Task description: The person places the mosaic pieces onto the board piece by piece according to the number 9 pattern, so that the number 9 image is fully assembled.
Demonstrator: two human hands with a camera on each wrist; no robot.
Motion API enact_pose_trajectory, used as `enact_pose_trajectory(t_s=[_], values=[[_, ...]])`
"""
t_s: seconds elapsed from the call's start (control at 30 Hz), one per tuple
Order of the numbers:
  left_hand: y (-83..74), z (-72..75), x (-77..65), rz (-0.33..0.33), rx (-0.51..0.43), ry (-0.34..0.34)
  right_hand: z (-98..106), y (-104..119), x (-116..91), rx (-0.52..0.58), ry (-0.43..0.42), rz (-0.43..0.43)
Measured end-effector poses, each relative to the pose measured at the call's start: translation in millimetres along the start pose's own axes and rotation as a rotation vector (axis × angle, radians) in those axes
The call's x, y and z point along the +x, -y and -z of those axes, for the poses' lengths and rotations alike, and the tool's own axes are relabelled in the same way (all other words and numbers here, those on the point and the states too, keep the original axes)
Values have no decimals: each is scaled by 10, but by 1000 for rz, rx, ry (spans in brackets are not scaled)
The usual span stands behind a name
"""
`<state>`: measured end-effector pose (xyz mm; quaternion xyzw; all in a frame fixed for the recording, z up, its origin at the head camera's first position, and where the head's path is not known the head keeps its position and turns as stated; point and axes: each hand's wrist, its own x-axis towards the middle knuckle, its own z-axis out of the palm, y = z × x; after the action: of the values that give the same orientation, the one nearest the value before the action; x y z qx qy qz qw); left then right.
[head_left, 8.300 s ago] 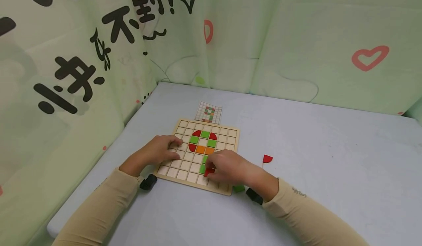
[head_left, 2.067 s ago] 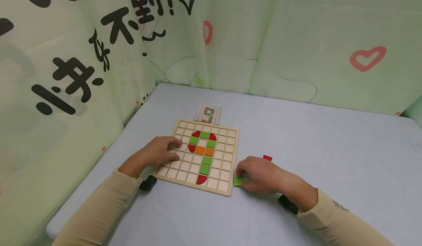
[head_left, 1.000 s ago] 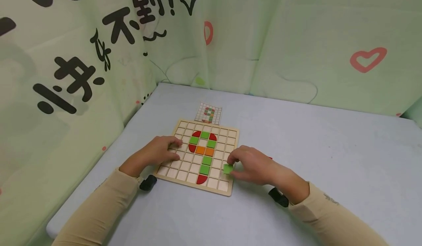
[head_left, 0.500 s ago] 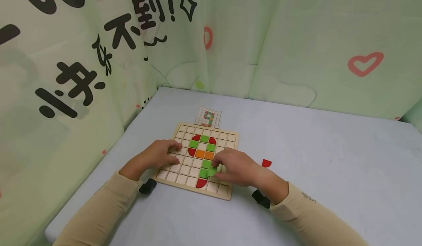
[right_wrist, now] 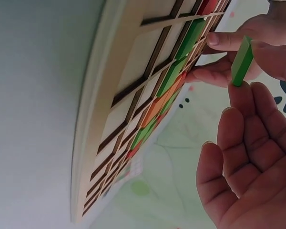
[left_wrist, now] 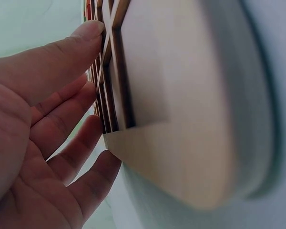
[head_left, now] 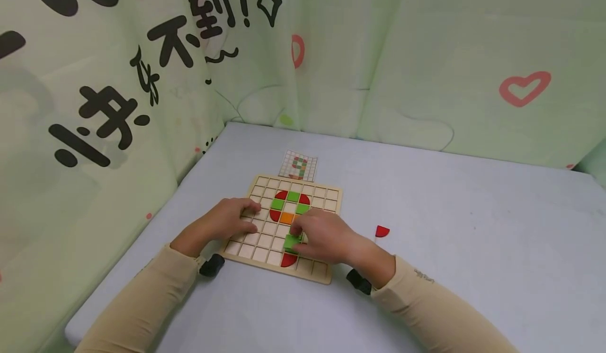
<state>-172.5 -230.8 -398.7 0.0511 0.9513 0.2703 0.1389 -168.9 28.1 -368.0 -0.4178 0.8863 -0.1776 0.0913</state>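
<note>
A wooden grid board (head_left: 337, 200) lies on the table with green, orange and red tiles set in its squares. My right hand (head_left: 326, 237) is over the lower middle of it. Thumb and fingertip pinch a green square tile (right_wrist: 242, 62) by its edges, raised off the board in the right wrist view. That hand hides part of the pattern in the head view. Just below the tile sits a red quarter-circle tile (head_left: 288, 260). At the board's left side, my left hand (head_left: 229, 219) rests with relaxed fingers, its fingertips at the edge squares and holding no tile.
A small printed card (head_left: 309, 166) with a coloured grid pattern lies beyond the board's far edge. One loose red quarter-circle tile (head_left: 382, 231) is on the table right of the board. Printed curtains (head_left: 416, 79) hang behind and along the left.
The red tile held earlier now lies in the board's lower row. My right hand picked up the green tile beside the board and carried it left over the board. My left hand stayed put.
</note>
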Motion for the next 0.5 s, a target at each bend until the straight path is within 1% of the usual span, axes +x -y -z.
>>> enact_pose_trajectory(t_s=[0.13, 0.27, 0.5], values=[[-8, -1, 1, 7, 4, 4, -31, 48, 44, 12, 19, -22], [-19, 9, -6, 3, -4, 1, -47, 94, 79, 30, 29, -25], [-17, 20, -8, -4, -3, 8, -72, 151, 127, 23, 57, -16]])
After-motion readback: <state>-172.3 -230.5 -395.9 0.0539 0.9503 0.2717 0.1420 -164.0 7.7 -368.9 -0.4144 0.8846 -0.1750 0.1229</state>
